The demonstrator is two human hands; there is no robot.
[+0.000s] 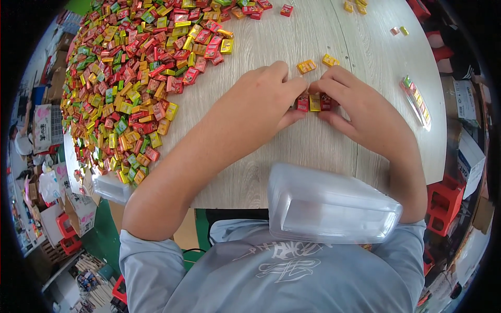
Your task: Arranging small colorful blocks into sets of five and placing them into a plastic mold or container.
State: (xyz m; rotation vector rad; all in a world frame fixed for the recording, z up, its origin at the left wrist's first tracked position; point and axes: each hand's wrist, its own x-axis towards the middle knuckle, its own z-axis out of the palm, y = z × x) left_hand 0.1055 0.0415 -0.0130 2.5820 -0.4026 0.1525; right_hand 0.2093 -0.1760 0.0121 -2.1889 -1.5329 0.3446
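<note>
On the pale table [245, 180], one clear pack [416, 104] is seen filled, a short row of boxes [314, 103] is gripped between close-set left hand [274, 93] and right hand [361, 102], and a large heap [133, 78] is left loose.

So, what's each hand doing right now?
Left hand: closed on a small red box.
Right hand: closed on another red box.

The middle box [314, 103] is yellow, flanking boxes [302, 105] apparently red.
</note>
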